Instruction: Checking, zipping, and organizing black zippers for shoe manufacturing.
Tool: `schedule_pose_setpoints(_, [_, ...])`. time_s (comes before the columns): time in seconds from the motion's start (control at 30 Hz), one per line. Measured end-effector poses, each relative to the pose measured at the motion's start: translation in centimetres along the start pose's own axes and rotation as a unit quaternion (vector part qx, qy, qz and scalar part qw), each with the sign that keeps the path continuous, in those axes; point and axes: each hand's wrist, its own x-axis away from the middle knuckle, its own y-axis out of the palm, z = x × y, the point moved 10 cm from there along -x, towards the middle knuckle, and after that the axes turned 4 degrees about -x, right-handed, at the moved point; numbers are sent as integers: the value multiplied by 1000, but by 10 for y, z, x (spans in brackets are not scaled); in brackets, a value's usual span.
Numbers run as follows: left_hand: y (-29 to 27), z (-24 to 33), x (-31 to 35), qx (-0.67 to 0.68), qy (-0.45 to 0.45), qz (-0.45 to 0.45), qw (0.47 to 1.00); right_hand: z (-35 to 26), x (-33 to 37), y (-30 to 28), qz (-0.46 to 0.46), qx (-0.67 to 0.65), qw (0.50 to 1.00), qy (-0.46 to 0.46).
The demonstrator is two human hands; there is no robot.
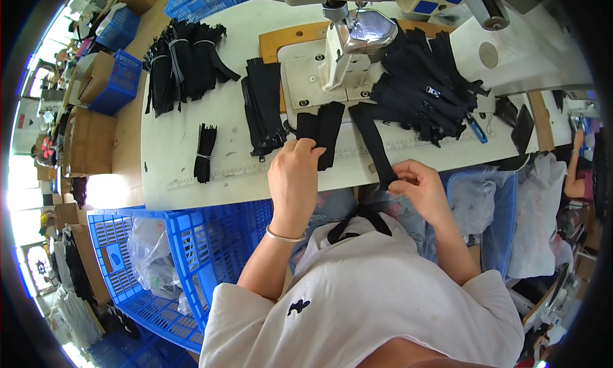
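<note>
My right hand (418, 189) pinches the lower end of a black zipper strip (372, 138) over the table's front edge; the strip runs up toward the sewing machine (354, 52). My left hand (294, 176) is closed, its fingertips at the bottom of a short black strip (308, 125), and it seems to grip this piece, though the contact is partly hidden. Another black strip (331, 135) lies beside that one. Left of the machine plate is a stack of black zippers (262, 106). A large pile of black zippers (421, 80) spreads to the right of the needle area.
Tied zipper bundles (182, 61) and a small tied bundle (204, 152) lie on the left of the white table (223, 138). Blue-handled snips (476, 129) rest at the right. A blue crate (185, 272) stands below left; a blue bin (500, 221) with plastic bags is below right.
</note>
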Motion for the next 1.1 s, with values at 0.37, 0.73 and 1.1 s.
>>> schedule_pose_setpoints(0.37, [29,-19,12,562,-247,-82,785,-49,3,25,-35,-68,997,-11])
schedule_pose_setpoints(0.73, [43,9,23,635,-247,-178,710,-57,-35,66,-90,-11,994,-54])
schedule_pose_setpoints(1.1, [35,17,7,556,-221,-151,787,-61,-36,53,-77,-50,996,-23])
